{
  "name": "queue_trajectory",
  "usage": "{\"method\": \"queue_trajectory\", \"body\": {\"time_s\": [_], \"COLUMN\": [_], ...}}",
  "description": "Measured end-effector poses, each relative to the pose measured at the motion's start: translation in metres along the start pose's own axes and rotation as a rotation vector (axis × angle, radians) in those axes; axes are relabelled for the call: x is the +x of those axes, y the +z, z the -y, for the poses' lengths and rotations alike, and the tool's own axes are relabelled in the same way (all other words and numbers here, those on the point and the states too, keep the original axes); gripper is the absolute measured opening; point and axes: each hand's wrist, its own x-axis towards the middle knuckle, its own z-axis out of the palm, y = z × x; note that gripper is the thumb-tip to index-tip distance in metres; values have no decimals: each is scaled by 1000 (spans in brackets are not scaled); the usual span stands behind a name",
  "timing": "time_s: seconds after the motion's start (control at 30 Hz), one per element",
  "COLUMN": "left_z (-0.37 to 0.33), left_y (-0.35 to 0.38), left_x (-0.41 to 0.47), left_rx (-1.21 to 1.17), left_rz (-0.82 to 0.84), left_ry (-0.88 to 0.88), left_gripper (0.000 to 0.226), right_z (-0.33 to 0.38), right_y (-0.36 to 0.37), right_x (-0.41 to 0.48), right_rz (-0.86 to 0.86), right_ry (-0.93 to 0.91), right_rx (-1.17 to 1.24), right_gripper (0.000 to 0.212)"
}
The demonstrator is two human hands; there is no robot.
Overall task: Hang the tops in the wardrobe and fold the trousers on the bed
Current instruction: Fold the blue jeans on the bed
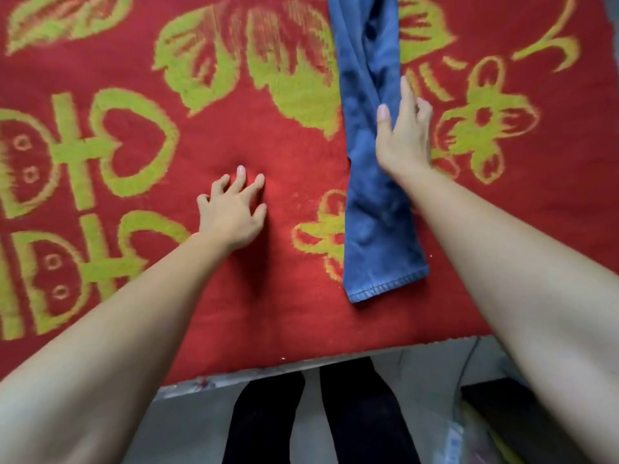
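Observation:
Blue denim trousers [371, 182] lie as a long narrow strip on the bed, legs together, the hem near the front edge and the upper part running out of the top of the view. My right hand [402, 135] rests on their right edge about halfway up, fingers straight, thumb on the denim. My left hand [234, 209] is apart from the trousers to the left, fingers spread and fingertips pressing on the red blanket, holding nothing. No tops or wardrobe are in view.
The bed is covered by a red blanket [134, 155] with yellow-green flower and heart patterns. Its front edge [301, 360] runs across the lower view. Below it are my dark-trousered legs [318, 420], grey floor, and a dark box [502, 400] with a cable at lower right.

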Motion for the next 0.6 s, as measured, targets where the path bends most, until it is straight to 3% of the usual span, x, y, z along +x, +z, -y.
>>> {"method": "queue_trajectory", "body": {"time_s": [0.17, 0.27, 0.4, 0.53, 0.6], "left_z": [19, 10, -8, -42, -54], "left_y": [-20, -34, -58, -65, -63], "left_x": [14, 23, 47, 69, 71], "left_rx": [-131, -349, -544, -1023, -1077], "left_rz": [47, -91, -175, -149, -154], "left_ry": [52, -83, -359, -376, -353], "left_gripper": [46, 33, 57, 56, 65], "right_z": [4, 5, -4, -34, -42], "right_y": [8, 21, 48, 66, 67], "right_x": [29, 0, -72, -142, -162], "right_rz": [52, 146, 394, 711, 869], "right_ry": [104, 5, -93, -64, -19], "right_rx": [-8, 127, 193, 168, 139], "right_gripper": [67, 56, 37, 26, 25]}}
